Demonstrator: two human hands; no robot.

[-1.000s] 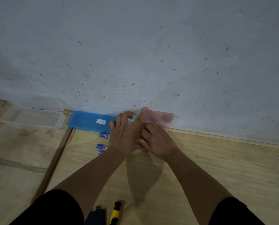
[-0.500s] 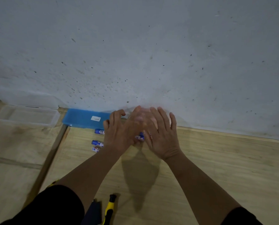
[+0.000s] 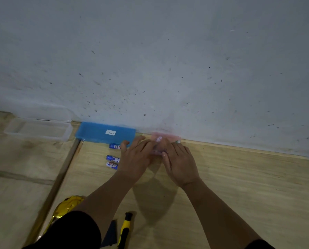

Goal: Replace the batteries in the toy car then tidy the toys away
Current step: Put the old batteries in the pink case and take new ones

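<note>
A pink translucent box (image 3: 168,136) lies on the wooden floor against the wall, blurred. My left hand (image 3: 137,159) and my right hand (image 3: 180,164) both rest on its near side, fingers stretched over it, hiding most of the box. Three blue-and-white batteries lie just left of my left hand: one battery (image 3: 114,146) by the blue box, a second battery (image 3: 112,158) and a third battery (image 3: 111,165) nearer me. No toy car is visible.
A blue plastic box (image 3: 99,133) with a white label sits by the wall, left of the pink one. A clear plastic box (image 3: 36,130) lies farther left. Near me are a yellow-handled screwdriver (image 3: 125,229) and a crumpled gold foil object (image 3: 67,207).
The pink box, held up against the wall a second ago, now lies lower under my flattened hands. The view has shifted slightly, bringing the gold foil into sight.
</note>
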